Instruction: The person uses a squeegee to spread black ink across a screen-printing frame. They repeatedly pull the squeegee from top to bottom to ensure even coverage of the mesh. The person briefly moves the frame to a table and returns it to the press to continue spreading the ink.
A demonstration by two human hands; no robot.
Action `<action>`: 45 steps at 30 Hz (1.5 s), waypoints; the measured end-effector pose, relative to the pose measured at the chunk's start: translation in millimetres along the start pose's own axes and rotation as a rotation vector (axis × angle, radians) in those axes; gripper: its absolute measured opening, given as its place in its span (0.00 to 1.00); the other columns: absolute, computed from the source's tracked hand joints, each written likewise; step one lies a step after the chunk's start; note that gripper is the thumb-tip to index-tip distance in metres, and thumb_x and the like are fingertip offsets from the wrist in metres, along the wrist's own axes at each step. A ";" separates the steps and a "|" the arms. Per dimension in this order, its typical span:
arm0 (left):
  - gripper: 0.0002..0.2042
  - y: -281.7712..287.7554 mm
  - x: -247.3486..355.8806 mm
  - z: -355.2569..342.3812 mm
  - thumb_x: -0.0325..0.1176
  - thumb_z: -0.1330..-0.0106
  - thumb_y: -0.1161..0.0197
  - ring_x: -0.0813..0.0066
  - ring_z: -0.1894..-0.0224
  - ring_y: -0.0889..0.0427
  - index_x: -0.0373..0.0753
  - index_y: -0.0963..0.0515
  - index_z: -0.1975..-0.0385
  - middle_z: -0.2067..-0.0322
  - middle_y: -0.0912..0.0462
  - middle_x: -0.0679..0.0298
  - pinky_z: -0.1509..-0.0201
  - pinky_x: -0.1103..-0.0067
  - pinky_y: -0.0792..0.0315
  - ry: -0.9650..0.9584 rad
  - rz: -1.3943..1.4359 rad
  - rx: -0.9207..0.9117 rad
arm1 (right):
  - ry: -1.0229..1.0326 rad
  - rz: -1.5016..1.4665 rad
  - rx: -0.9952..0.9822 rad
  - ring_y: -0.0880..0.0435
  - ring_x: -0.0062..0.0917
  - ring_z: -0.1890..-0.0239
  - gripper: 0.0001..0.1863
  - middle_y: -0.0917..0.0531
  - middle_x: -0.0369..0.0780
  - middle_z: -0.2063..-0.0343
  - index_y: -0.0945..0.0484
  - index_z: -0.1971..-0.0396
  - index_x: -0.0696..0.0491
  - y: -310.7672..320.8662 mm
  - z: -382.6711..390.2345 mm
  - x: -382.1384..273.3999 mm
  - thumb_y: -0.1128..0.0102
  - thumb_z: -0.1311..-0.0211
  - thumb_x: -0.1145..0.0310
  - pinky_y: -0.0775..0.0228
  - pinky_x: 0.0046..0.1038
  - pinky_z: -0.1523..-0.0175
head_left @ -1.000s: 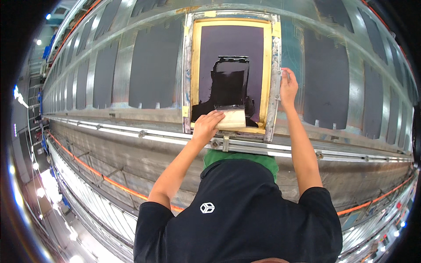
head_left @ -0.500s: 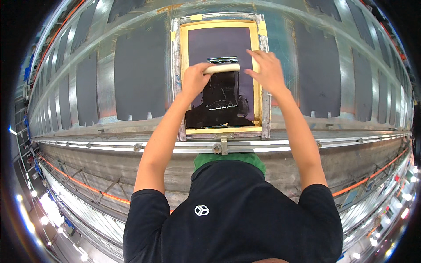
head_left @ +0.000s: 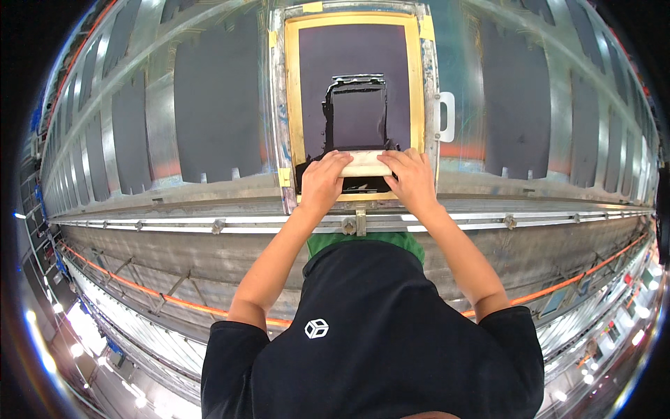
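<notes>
On this long table, my left hand and right hand grip the scraper inside the frame, black ink covering the screen's middle, its far end uncoated.

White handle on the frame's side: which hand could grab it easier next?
Probably the right hand: its grip is on the right end of the cream bar, nearer the white handle. The left hand holds the left end, farther away.
</notes>
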State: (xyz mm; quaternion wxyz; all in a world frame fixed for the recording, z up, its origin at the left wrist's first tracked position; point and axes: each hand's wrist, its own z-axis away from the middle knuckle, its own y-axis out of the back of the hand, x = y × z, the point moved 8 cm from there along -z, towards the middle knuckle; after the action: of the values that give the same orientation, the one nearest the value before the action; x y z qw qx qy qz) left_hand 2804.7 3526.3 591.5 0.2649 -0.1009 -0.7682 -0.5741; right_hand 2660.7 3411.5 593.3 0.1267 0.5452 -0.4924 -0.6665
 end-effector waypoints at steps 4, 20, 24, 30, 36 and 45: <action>0.19 12.8 -27.8 -73.9 0.17 0.46 0.36 0.54 0.51 0.14 0.41 0.16 0.53 0.54 0.13 0.57 0.48 0.67 0.21 0.078 0.081 -0.006 | 0.062 0.042 0.111 0.22 0.32 0.52 0.21 0.13 0.32 0.54 0.15 0.53 0.45 22.2 -71.1 24.0 0.30 0.50 0.72 0.34 0.37 0.47; 0.23 -4.7 11.1 33.8 0.15 0.51 0.39 0.61 0.44 0.17 0.39 0.19 0.53 0.52 0.14 0.61 0.55 0.69 0.24 0.024 0.012 -0.111 | 0.055 -0.104 -0.072 0.21 0.33 0.53 0.28 0.17 0.38 0.48 0.18 0.48 0.50 -8.5 37.1 -3.8 0.24 0.55 0.72 0.31 0.37 0.46; 0.18 11.2 -11.5 -15.8 0.20 0.45 0.36 0.53 0.54 0.14 0.40 0.16 0.54 0.55 0.13 0.56 0.51 0.66 0.21 0.164 0.158 -0.053 | -0.246 -0.378 0.263 0.20 0.29 0.51 0.26 0.17 0.39 0.50 0.19 0.44 0.50 27.2 13.0 111.8 0.25 0.42 0.61 0.28 0.34 0.48; 0.12 11.5 -53.7 -105.7 0.28 0.40 0.32 0.51 0.57 0.14 0.41 0.14 0.57 0.60 0.12 0.55 0.53 0.66 0.21 0.207 0.088 -0.029 | -0.652 -0.719 0.382 0.24 0.22 0.73 0.17 0.23 0.35 0.78 0.17 0.49 0.49 3.5 -45.0 216.2 0.33 0.34 0.58 0.29 0.30 0.62; 0.20 14.8 -43.2 -56.7 0.18 0.47 0.34 0.53 0.51 0.15 0.41 0.17 0.52 0.51 0.14 0.58 0.44 0.67 0.21 0.111 0.146 0.154 | -0.463 -0.485 0.527 0.29 0.21 0.75 0.11 0.21 0.38 0.76 0.15 0.52 0.48 36.4 -69.7 188.1 0.41 0.28 0.63 0.33 0.29 0.65; 0.24 116.2 -97.9 42.3 0.13 0.49 0.37 0.56 0.40 0.18 0.40 0.16 0.50 0.48 0.14 0.56 0.37 0.69 0.23 0.140 0.096 0.273 | -0.361 -0.589 0.649 0.33 0.15 0.75 0.12 0.26 0.32 0.79 0.16 0.54 0.49 -19.7 -121.4 59.5 0.42 0.26 0.58 0.37 0.25 0.68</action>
State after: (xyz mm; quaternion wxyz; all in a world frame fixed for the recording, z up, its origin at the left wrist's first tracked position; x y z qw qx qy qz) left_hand 2927.9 3617.7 628.1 0.3562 -0.0605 -0.8131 -0.4565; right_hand 2749.1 3316.2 551.5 -0.3321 0.5484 -0.5140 -0.5699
